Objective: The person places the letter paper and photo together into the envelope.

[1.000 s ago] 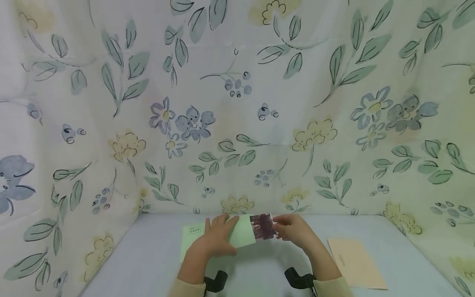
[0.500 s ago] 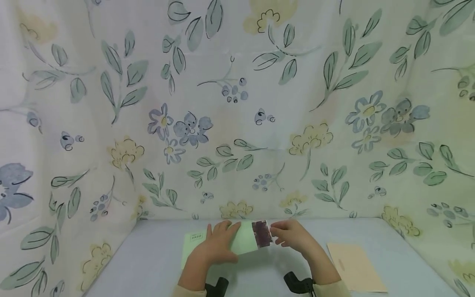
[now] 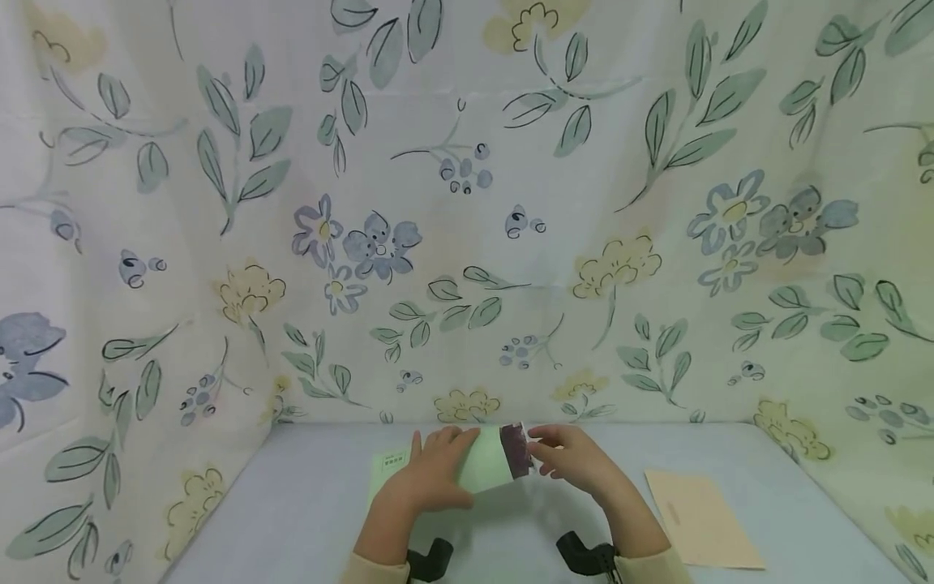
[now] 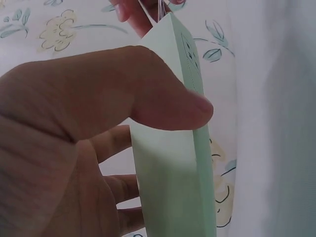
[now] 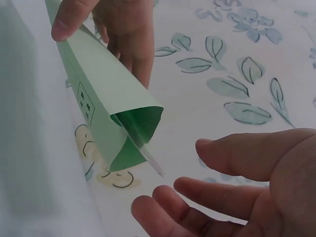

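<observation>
My left hand grips a pale green paper envelope, its thumb on one face and its fingers behind the other in the left wrist view. Small dark print in a box shows on the envelope's side. The envelope's end gapes, and a thin card with a dark maroon picture sticks out of it; most of the card is hidden inside. Beside that end is my right hand. In the right wrist view its fingers are spread apart from the thumb, just short of the card's glossy edge.
A flat peach-coloured paper envelope or sheet lies on the white table at the right. A curtain with leaves and flowers hangs behind the table's far edge. Black camera mounts sit at both wrists.
Less of the maroon picture shows past the envelope's end than a second ago; the card has slid further in. The left hand and envelope have shifted slightly right.
</observation>
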Motion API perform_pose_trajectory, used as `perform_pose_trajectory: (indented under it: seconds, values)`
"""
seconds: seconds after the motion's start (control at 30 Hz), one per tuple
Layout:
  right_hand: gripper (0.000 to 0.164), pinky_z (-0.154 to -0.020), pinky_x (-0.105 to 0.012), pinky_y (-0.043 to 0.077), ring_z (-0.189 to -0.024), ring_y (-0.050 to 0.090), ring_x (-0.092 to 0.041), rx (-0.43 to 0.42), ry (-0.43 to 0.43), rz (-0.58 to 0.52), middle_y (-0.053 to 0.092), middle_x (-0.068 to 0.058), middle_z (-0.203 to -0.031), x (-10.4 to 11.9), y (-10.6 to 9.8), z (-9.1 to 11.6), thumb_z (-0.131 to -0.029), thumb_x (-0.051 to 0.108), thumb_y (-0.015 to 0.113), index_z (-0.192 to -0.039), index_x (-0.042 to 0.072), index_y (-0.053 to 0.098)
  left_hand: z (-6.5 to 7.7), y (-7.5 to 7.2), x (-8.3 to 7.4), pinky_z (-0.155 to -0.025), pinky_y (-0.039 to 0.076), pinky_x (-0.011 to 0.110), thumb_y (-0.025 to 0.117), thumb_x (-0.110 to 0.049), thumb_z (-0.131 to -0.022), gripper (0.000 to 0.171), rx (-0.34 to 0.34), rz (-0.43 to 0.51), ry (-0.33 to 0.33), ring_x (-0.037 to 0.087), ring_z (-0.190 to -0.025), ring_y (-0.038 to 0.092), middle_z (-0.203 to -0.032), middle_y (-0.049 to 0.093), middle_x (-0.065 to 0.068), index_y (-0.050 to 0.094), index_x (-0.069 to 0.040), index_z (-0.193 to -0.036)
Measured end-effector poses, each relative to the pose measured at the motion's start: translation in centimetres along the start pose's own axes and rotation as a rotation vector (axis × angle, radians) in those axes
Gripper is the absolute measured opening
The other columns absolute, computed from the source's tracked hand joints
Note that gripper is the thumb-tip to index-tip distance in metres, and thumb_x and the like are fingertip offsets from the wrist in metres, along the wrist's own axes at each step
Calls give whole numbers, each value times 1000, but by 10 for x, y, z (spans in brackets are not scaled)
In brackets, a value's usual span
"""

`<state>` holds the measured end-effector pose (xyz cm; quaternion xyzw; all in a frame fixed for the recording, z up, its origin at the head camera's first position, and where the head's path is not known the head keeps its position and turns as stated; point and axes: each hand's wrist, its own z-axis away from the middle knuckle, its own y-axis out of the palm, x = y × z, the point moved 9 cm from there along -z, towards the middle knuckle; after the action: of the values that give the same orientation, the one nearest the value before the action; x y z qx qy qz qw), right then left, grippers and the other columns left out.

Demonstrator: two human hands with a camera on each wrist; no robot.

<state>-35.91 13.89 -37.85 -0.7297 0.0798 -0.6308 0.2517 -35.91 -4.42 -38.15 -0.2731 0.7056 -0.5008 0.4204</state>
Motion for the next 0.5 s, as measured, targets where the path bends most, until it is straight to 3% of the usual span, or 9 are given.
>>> perform_pose_trajectory:
  seconds: [0.23,0.4,0.5]
  values:
    - [45,-79,-41,53,-83,65,-21,-26,-23,-6,65,-14,-108,9,0,-3,-93,25,57,-126,-5,54,4,-3,4,-106,11,65,76,-26,-59,89,-6,-4,-16,25,-127,36,-133,44,6,42,-17,-141]
    - [47,-82,-45,52,-88,66,-25,-17,0,-55,64,-17,-111,8,-2,2,-92,25,59,-126,-6,53,-4,3,2,-107,16,62,79,-30,-59,90,12,-32,-6,22,-123,38,-131,45,3,43,-22,-140]
    - [47,-81,-46,52,-90,65,-27,-2,10,-79,64,-18,-112,8,1,2,-91,25,60,-126,-6,52,-1,6,5,-107,18,60,79,-33,-59,90,17,-42,-14,21,-123,38,-130,45,3,43,-24,-140]
